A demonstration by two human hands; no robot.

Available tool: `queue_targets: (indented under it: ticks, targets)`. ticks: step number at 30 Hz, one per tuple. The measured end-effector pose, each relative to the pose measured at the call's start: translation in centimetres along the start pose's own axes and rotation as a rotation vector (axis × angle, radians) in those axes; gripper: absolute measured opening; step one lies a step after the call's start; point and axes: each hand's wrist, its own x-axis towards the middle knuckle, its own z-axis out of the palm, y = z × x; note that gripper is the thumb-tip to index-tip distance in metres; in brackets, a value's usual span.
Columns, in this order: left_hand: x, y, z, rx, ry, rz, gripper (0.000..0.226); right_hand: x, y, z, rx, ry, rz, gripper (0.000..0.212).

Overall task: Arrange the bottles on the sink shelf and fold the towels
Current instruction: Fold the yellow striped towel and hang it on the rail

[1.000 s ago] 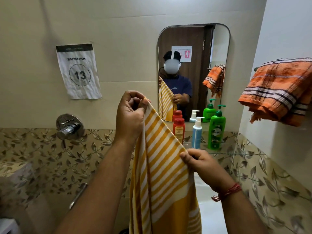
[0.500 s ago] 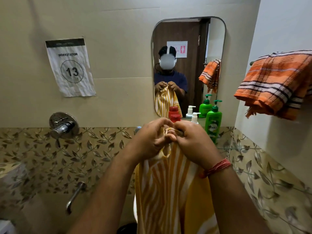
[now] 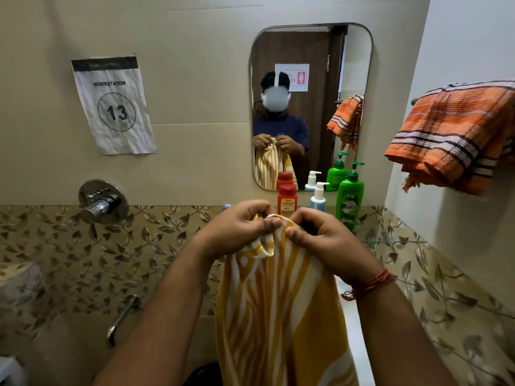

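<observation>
While both hands were raised in front of the chest, the left hand [image 3: 239, 227] and the right hand [image 3: 323, 240] were closed on the top edge of the yellow striped towel [image 3: 278, 307], each pinching it between thumb and fingers, with the two hands almost touching. Between them the edge made a small loop, and the rest of the towel hung straight down between the forearms. A red thread [image 3: 370, 284] was tied around the right wrist. Behind the hands, under the mirror [image 3: 312, 51], three bottles stood upright in a row: the red bottle [image 3: 287, 200], the white pump bottle [image 3: 318, 196] beside it, and the green pump bottle [image 3: 349, 197] on the right. What they stood on was hidden by the hands. On the right wall the orange striped towel [image 3: 451, 135] hung folded over a rail, well apart from the yellow one. A paper sign [image 3: 114, 107] with the number 13 was on the wall at the left, above a chrome tap [image 3: 101, 201].
</observation>
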Motion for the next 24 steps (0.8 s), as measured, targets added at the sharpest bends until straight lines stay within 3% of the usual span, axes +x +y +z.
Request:
queue_targets:
  ticks: [3, 7, 9, 13, 19, 22, 24]
  targets:
    - [0.4, -0.6, -0.3, -0.020, 0.204, 0.009, 0.021, -0.8, 1.2, -0.7, 0.135, -0.059, 0.088, 0.030]
    - [0.8, -1.7, -2.2, -0.050, 0.725, -0.056, 0.026, -1.7, 2.7, -1.7, 0.187, -0.149, 0.186, 0.030]
    - [0.6, -1.9, -2.9, -0.082, 0.823, -0.100, 0.026, -2.0, 3.1, -2.1, 0.234, -0.186, 0.210, 0.030]
    - [0.7, -1.1, -2.3, -0.163, 0.812, -0.050, 0.027, -1.7, 3.0, -0.7, 0.280, -0.186, 0.177, 0.043]
    - [0.7, 1.5, -0.9, -0.192, 0.605, 0.108, 0.020, -0.9, 2.6, 3.0, 0.311, -0.172, 0.061, 0.030]
    - [0.7, 1.8, -0.4, -0.162, 0.579, 0.101, 0.018, -0.4, 2.3, 4.0, 0.239, -0.110, 0.023, 0.030]
    - [0.6, 1.7, -0.5, -0.182, 0.601, 0.094, 0.018, -0.3, 2.7, 4.2, 0.245, -0.166, 0.079, 0.033]
